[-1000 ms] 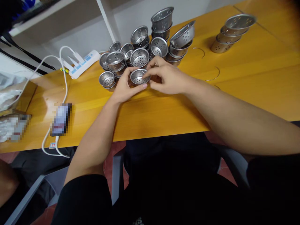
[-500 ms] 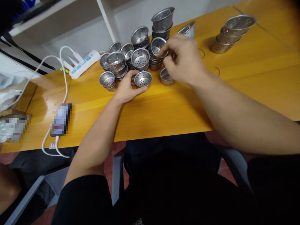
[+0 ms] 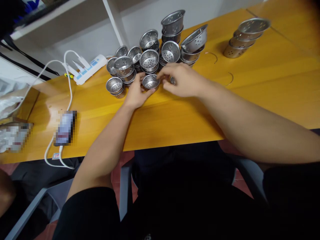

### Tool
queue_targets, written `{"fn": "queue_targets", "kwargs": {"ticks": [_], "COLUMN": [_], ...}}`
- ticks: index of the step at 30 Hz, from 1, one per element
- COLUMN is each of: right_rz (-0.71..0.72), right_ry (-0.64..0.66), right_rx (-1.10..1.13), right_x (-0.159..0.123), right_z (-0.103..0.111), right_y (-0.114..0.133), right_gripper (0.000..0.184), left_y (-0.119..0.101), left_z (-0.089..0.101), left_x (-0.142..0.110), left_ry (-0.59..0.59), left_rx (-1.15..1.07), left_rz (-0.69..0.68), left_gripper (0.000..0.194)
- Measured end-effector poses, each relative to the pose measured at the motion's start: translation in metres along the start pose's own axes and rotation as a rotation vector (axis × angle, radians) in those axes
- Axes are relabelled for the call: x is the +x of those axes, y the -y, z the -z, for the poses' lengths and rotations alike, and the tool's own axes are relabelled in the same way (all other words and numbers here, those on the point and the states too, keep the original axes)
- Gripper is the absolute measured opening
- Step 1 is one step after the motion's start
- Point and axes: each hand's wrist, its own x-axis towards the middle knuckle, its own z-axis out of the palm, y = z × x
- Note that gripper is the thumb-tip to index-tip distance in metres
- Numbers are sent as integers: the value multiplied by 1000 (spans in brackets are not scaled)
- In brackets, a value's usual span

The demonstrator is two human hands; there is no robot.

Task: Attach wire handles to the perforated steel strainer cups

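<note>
A small perforated metal cup (image 3: pixel 151 82) stands on the wooden table, held at its left side by my left hand (image 3: pixel 137 91), thumb in front and fingers behind. My right hand (image 3: pixel 183 80) is just to the right of that cup, fingers bent and thumb apart from the index finger. Its index fingertip is at the cup's right rim; whether it touches is unclear. Another perforated cup (image 3: pixel 173 80) is mostly hidden behind my right hand. Stacked perforated cups (image 3: pixel 149 61) crowd close behind both hands, and a shorter stack (image 3: pixel 114 85) is to the left.
A tilted stack of cups (image 3: pixel 240 41) stands at the far right. Two thin curved wires (image 3: pixel 230 79) lie on the table (image 3: pixel 175 123). At left are a white power strip (image 3: pixel 90 69), white cables and a phone (image 3: pixel 65 128). Part of another person shows at lower left.
My right hand has moved left and slightly down toward the held cup, uncovering the tilted cup stack behind it. The held cup has shifted slightly left and back with my left hand.
</note>
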Motion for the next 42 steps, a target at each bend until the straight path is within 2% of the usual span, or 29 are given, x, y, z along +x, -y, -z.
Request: {"fn": "queue_targets", "kwargs": {"ticks": [4, 8, 17, 21, 25, 27, 29, 33, 35, 38, 42], "right_rz": [38, 55, 60, 64, 9, -45, -17, 136, 149, 86, -45], "right_ry": [70, 86, 49, 4, -54, -46, -11, 74, 119, 251, 370], "right_rx": [-17, -35, -2, -18, -132, -187, -155, 17, 92, 112, 36], "right_x": [0, 1, -1, 2, 0, -5, -10, -18, -19, -17, -11], "right_z": [-11, -14, -12, 3, 38, 53, 59, 49, 43, 46, 63], "right_y": [-6, -11, -17, -12, -12, -21, -39, -78, -83, -67, -21], "right_gripper": [31, 29, 34, 40, 40, 42, 45, 51, 49, 43, 22], "left_y": [6, 4, -6, -10, -19, -25, -30, -35, -34, -32, -33], "left_z": [-3, -5, -5, -2, 1, 2, 4, 6, 8, 11, 14], "left_x": [4, 4, -2, -5, -7, -8, -9, -10, -10, -9, -8], "left_ry": [-22, -8, 12, 7, 3, 2, -4, -26, -32, 5, 100], "left_rx": [-11, -59, -68, -62, -34, -10, 13, 55, 83, 119, 168], "left_rz": [7, 10, -22, -35, -44, -42, -40, -70, -109, -190, -269], "left_gripper": [94, 85, 91, 95, 99, 100, 100, 103, 103, 103, 115]}}
